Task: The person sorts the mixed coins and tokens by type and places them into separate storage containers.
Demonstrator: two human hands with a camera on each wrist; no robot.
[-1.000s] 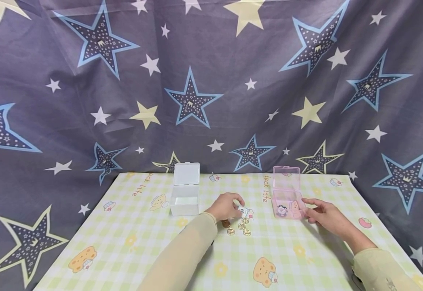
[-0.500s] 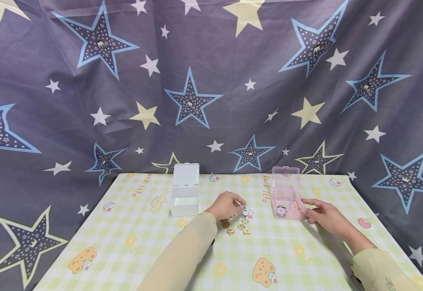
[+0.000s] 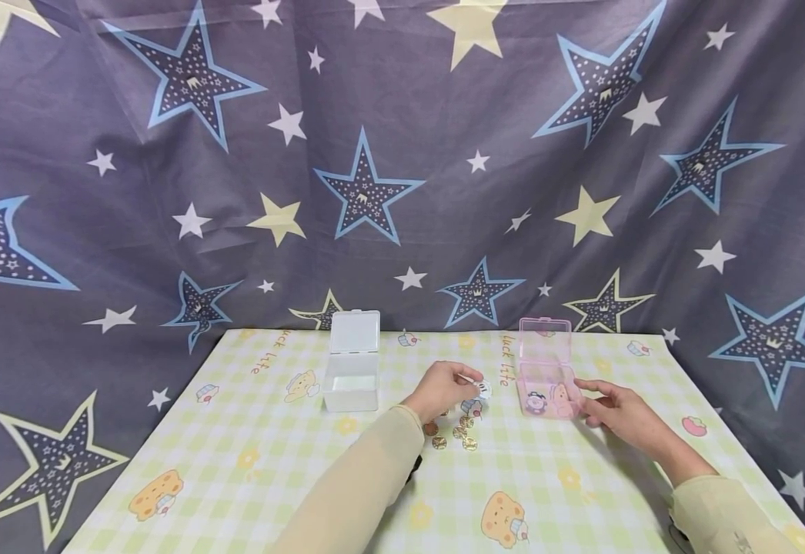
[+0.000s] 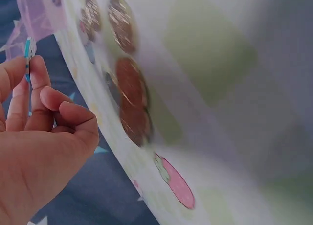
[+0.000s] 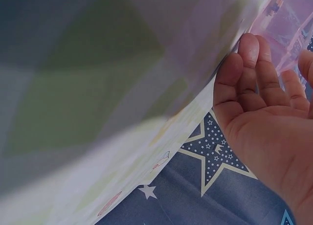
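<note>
Now that the left hand [image 3: 442,391] is up off the coin pile [image 3: 454,435], pinching a small round sticker [image 3: 483,390] and carrying it toward the pink box [image 3: 546,378] (lid up); right hand [image 3: 620,412] relaxed, fingertips steadying it.

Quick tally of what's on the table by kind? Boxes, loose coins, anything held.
Open boxes: 2 (white box, pink box)
Small badge pinched in the left hand: 1 (white badge)
Gold coins loose on the tablecloth: about 5; they overlap, so the count is rough
Total: about 8
</note>
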